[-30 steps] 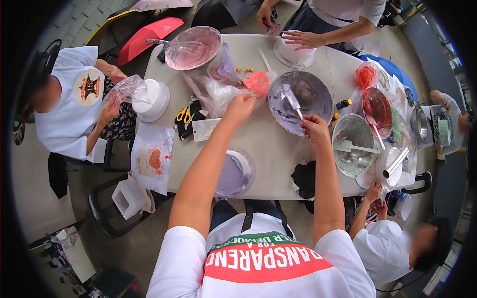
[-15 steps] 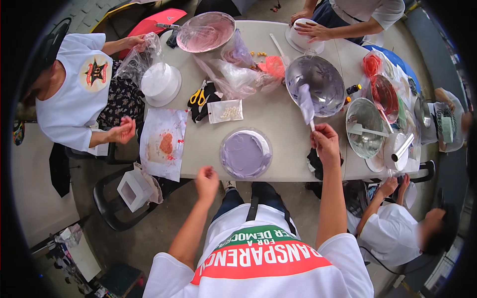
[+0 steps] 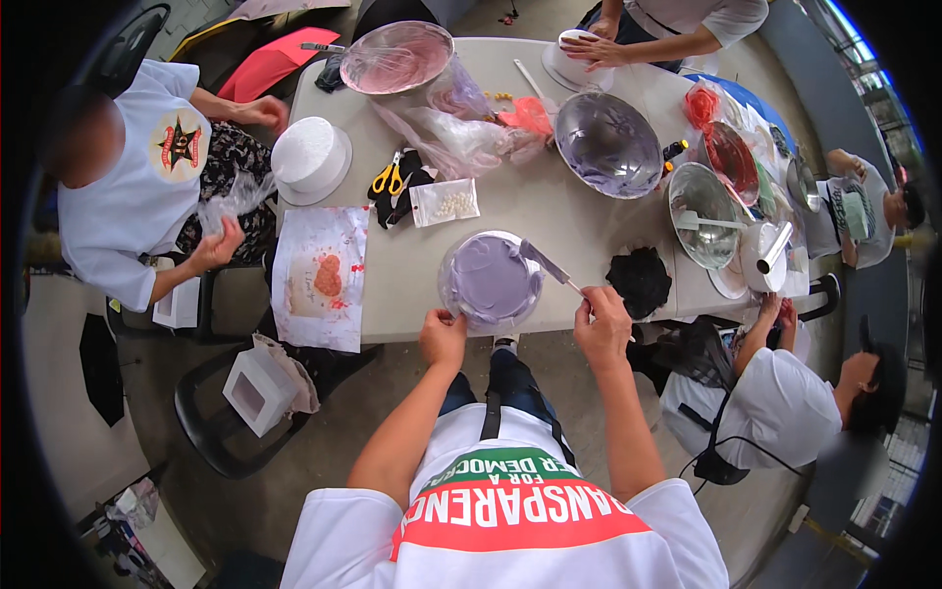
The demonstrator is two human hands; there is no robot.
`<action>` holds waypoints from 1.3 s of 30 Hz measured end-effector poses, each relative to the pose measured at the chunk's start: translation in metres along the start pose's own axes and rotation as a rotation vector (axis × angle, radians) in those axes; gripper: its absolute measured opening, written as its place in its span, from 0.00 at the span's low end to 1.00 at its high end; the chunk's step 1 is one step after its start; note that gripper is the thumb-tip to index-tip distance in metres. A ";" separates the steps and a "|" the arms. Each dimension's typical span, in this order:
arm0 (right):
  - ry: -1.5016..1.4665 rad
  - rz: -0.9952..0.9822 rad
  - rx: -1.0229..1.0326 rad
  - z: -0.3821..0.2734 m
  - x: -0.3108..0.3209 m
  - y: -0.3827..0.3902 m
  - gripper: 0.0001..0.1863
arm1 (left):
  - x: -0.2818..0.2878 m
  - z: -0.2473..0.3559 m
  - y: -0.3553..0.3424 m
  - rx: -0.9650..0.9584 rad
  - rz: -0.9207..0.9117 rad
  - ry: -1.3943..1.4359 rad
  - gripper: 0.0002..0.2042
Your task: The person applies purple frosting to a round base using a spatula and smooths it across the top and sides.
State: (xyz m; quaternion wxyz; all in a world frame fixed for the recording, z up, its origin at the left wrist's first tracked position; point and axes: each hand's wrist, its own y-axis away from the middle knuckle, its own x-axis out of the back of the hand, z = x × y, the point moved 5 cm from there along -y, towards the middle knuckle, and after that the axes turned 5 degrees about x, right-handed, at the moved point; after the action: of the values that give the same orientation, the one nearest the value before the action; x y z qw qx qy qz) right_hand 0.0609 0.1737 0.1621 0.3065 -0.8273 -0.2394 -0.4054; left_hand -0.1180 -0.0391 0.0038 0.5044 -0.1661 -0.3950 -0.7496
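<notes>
In front of me at the table's near edge is a round cake (image 3: pixel 491 278) with purple icing on top, on a clear round board (image 3: pixel 446 294). My left hand (image 3: pixel 444 337) has its fingers closed at the board's near left rim. From the right, my right hand (image 3: pixel 602 322) grips the pale handle of a spatula (image 3: pixel 546 261). Its purple-smeared blade lies against the cake's right top edge. Beyond, to the right, a large metal bowl (image 3: pixel 608 147) holds purple icing smears.
Left of the cake lie a stained paper sheet (image 3: pixel 319 280), yellow scissors (image 3: pixel 390 177) and a bag of pearl-like beads (image 3: pixel 444 202). A black cloth (image 3: pixel 639 283) and a metal bowl with a spatula (image 3: pixel 703 211) are to the right. Co-workers handle white cake forms (image 3: pixel 312 157) around the table.
My right hand has brought the icing-loaded spatula from the large bowl down to the cake. My left hand has moved up and right to the board's rim.
</notes>
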 end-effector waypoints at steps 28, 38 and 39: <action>0.016 -0.051 0.000 -0.025 -0.015 0.001 0.05 | 0.047 0.015 -0.087 -0.315 -0.042 -0.220 0.16; -0.010 -0.168 0.093 -0.015 -0.027 -0.039 0.05 | 0.048 0.016 -0.081 -0.275 -0.040 -0.262 0.16; -0.043 -0.156 0.108 -0.014 -0.026 -0.042 0.05 | 0.048 0.018 -0.082 -0.266 -0.032 -0.258 0.16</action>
State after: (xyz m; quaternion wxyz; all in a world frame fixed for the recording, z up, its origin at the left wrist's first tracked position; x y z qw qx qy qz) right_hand 0.0117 0.1892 0.1609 0.3128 -0.7970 -0.3312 -0.3966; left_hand -0.2138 -0.0405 0.0114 0.4113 -0.3199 -0.3565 -0.7755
